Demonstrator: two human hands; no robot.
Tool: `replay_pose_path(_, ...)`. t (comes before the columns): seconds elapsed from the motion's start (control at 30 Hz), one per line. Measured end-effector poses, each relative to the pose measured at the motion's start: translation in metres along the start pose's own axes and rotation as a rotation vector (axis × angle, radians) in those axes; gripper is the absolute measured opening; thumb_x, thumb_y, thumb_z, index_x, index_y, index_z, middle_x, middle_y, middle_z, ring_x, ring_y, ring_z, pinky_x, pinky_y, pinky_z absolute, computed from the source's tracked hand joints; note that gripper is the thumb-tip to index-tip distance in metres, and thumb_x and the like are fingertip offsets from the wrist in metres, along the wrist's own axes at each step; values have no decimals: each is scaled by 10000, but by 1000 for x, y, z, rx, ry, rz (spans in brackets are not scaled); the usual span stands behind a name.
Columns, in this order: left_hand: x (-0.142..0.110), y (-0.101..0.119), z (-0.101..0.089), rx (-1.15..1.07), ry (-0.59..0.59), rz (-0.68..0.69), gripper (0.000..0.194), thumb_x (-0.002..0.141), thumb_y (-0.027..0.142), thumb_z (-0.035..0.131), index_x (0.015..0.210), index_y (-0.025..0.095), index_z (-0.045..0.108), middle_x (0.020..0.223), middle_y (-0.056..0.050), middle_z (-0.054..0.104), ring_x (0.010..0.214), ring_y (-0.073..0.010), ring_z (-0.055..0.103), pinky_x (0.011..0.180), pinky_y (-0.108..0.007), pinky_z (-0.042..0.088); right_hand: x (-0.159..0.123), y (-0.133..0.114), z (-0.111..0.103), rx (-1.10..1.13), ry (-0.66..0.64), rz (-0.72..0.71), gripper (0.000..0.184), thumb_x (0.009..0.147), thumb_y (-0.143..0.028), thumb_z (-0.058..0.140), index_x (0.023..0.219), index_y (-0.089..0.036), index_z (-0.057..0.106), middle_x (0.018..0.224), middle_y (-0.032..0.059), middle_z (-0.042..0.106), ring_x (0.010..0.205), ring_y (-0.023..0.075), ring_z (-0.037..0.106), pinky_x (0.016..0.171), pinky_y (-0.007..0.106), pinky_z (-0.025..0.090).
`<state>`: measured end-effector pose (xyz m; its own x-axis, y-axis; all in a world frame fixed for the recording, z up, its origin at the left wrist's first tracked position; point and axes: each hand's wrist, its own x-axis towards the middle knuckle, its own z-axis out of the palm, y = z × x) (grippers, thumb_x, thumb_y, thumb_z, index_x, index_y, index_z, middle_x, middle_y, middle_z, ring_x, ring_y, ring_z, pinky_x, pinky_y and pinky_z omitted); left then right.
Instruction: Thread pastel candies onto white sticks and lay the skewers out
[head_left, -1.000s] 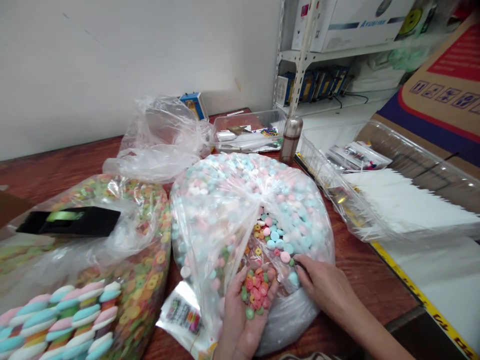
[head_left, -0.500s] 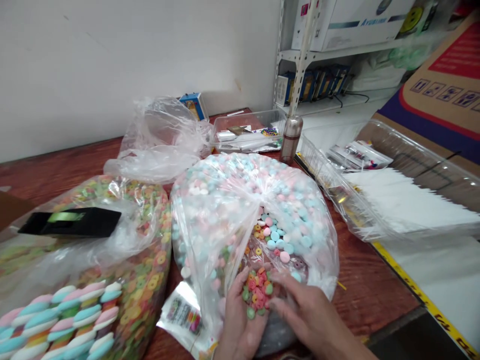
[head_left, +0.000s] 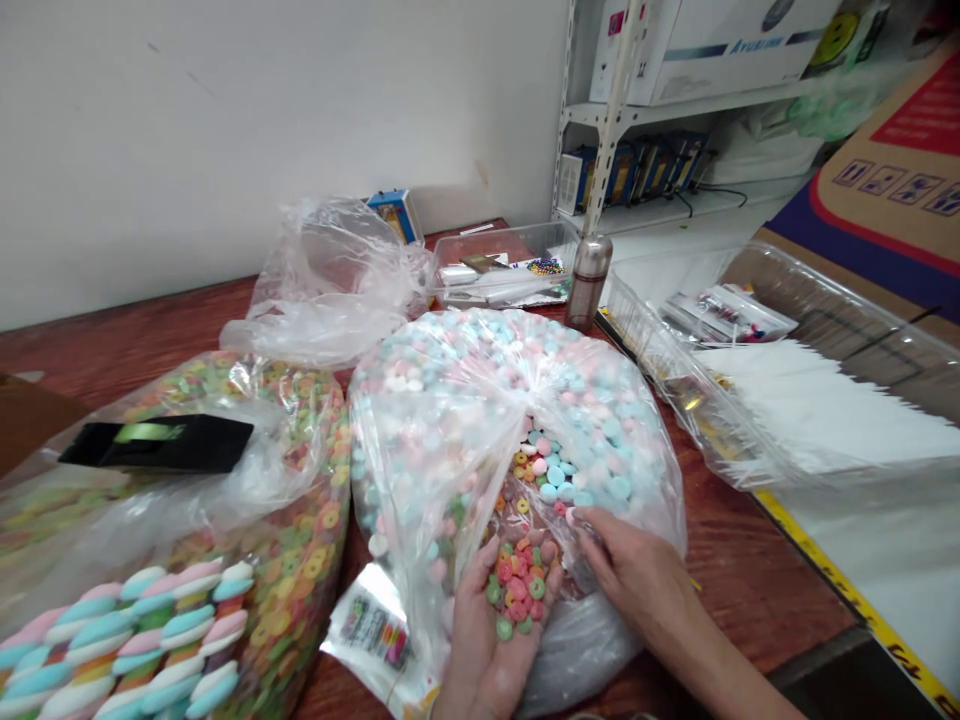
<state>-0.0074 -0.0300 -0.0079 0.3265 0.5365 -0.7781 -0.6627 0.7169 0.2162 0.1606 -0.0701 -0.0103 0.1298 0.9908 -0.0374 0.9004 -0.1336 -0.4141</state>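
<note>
My left hand (head_left: 491, 640) is cupped palm up and holds a heap of small ring-shaped pieces (head_left: 517, 585), candy-like, in red, orange and green. Beside it my right hand (head_left: 630, 555) has its fingers drawn together, with the fingertips at a pink disc (head_left: 572, 516) in the opening of a large clear bag (head_left: 450, 400). Pastel blue, pink and white discs (head_left: 553, 478) fill most of this bag. Among them in the opening lie some orange and yellow rings (head_left: 520, 505). Part of my right thumb is hidden.
On the left lies a bag of coloured rings (head_left: 300, 560) with a black box (head_left: 165, 443) on it and pastel twists (head_left: 135, 640) in front. A silver packet (head_left: 371, 630), a bottle (head_left: 588, 282), clear trays (head_left: 750, 440) and crumpled plastic (head_left: 322, 290) surround the large bag.
My right hand has moved from beside the heap in my left palm, up and right to the bag's opening. My left hand still holds the rings. The view has shifted slightly.
</note>
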Motion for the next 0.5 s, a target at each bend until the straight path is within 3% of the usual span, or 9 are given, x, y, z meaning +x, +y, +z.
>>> replay_pose_path(0.2,-2,1,1,-10,19,-5,204,870,238,571,989,94,655,934,-154,755,870,-268,728,829,-429,569,24,-8,12,-13,-7,-17,189,932,-236,429,878,-238,611,697,5,692,630,188,659,521,250,318)
replay_pose_path(0.33,-1,0,0,-19,0,-14,196,862,236,585,977,96,662,949,-153,752,865,-265,725,814,-428,572,15,-10,7,48,8,22,198,955,-288,394,912,-218,574,687,5,679,625,181,656,533,244,359)
replay_pose_path(0.5,2,-1,0,-37,-97,4,135,837,204,609,906,113,681,851,-107,745,700,-186,713,641,-274,576,-5,-34,-4,442,-137,-120,187,918,-328,470,1028,-255,602,839,-17,709,717,144,657,642,215,439)
